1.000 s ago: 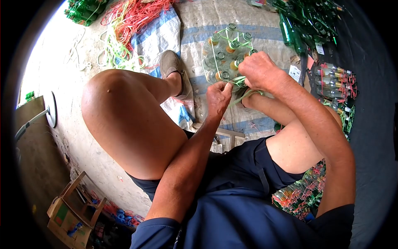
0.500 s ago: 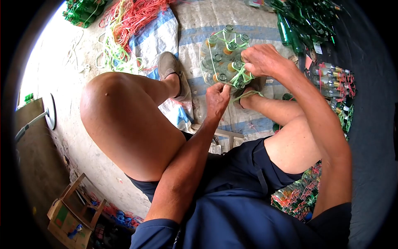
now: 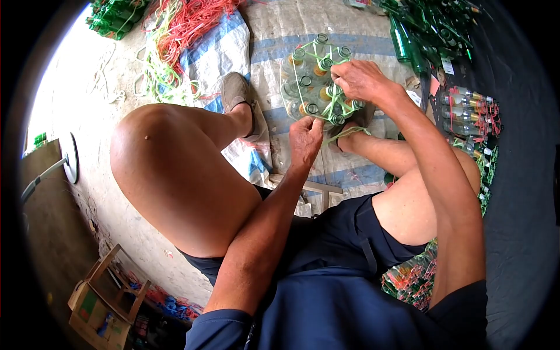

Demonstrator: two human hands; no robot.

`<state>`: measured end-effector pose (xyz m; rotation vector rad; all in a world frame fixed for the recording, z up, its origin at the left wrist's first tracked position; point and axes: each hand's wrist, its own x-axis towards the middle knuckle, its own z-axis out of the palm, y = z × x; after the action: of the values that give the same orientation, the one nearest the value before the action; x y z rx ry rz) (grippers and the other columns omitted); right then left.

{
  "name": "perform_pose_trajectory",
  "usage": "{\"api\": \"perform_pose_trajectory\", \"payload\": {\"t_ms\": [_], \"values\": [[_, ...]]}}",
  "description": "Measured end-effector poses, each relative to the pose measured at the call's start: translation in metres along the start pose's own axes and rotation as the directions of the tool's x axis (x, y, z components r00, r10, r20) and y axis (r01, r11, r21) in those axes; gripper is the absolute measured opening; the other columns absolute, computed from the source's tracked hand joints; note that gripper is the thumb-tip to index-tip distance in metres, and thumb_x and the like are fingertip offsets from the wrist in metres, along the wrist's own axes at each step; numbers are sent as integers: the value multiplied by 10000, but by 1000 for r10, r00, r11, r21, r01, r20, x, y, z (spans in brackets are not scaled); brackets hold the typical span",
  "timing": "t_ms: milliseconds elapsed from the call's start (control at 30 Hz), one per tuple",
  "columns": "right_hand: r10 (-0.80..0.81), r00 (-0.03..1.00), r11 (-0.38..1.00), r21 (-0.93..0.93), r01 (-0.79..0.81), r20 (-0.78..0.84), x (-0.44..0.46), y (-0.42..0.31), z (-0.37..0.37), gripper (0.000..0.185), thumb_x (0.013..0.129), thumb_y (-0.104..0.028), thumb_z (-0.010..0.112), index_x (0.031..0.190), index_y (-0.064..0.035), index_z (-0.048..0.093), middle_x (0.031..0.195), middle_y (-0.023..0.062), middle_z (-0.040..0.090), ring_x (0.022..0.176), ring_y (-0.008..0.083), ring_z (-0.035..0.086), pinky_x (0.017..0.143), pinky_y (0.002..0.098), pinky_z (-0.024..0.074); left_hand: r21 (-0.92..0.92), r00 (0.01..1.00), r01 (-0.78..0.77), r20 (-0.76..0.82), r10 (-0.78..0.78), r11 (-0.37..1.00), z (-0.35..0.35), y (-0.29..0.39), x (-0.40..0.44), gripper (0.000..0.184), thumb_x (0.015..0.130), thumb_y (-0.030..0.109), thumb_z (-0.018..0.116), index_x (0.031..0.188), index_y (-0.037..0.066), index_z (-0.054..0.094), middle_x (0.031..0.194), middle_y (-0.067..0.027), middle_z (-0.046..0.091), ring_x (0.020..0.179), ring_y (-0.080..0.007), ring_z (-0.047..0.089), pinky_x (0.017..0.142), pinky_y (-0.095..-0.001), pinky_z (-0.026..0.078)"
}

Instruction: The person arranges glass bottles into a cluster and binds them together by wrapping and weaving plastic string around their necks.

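Note:
Between my feet stands a bundle of clear glass bottles (image 3: 296, 87), upright, with light green plastic string (image 3: 333, 104) laced around and across their necks. My right hand (image 3: 363, 80) is closed in a pinch over the right side of the bundle, gripping the string beside the necks. Closed at the near edge, my left hand (image 3: 306, 140) pinches the string close to a bottle neck with thumb and finger. A loose tail of string hangs by my right ankle. The fingertips of both hands are partly hidden.
Green bottles (image 3: 401, 44) lie heaped at the upper right, with tied clear bottles (image 3: 466, 111) below them. Red string (image 3: 192, 26) is piled on the striped sheet (image 3: 280, 55) at upper left. A wooden chair (image 3: 111, 291) stands at lower left.
My right hand has moved slightly left and up across the bottle tops. My left hand stays in place. My right knee has swung outward to the right.

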<state>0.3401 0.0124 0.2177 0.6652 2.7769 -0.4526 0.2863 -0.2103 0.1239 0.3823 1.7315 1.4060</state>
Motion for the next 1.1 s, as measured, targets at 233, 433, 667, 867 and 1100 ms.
{"api": "perform_pose_trajectory", "payload": {"t_ms": [233, 433, 667, 867, 1100], "values": [[71, 996, 997, 14, -71, 54, 12, -12, -3, 156, 855, -122, 647, 965, -102, 756, 967, 198, 757, 964, 426, 723, 838, 546, 561, 10, 1000, 28, -12, -27, 1000, 2, 2, 0, 284, 949, 135, 682, 744, -62, 675, 642, 64, 509, 611, -49, 429, 537, -292, 337], [60, 997, 993, 103, -64, 46, 17, -4, 0, 158, 859, -170, 642, 879, -67, 760, 877, 199, 750, 894, 410, 722, 796, 510, 562, 25, 998, 58, 12, -59, 998, -5, 0, 2, 235, 946, 131, 681, 839, -62, 759, 650, 49, 558, 611, -53, 453, 565, -273, 368], [325, 913, 879, 277, -388, 247, 13, -12, -9, 162, 835, -104, 648, 916, -58, 780, 827, 179, 764, 699, 348, 751, 743, 453, 604, 43, 994, 106, 13, -107, 993, -21, 5, -3, 228, 946, 152, 714, 897, -56, 792, 670, 58, 574, 616, -59, 464, 581, -261, 370], [410, 902, 837, 449, -312, -137, -28, -36, 27, 347, 889, -255, 715, 1140, -17, 742, 1139, 232, 731, 1070, 396, 718, 945, 482, 561, 50, 992, 128, 2, -128, 991, -31, 15, -8, 232, 942, 167, 736, 921, -57, 795, 681, 55, 586, 617, -53, 460, 573, -256, 353], [456, 871, 868, 310, -389, -184, -68, -96, 44, 667, 810, -175, 820, 1375, -65, 483, 1350, 177, 520, 1245, 418, 607, 990, 531, 541, 129, 1000, 27, 1, -27, 991, -38, 26, -8, 253, 922, 172, 738, 916, -76, 784, 671, 10, 630, 618, -81, 520, 589, -284, 421]]}}
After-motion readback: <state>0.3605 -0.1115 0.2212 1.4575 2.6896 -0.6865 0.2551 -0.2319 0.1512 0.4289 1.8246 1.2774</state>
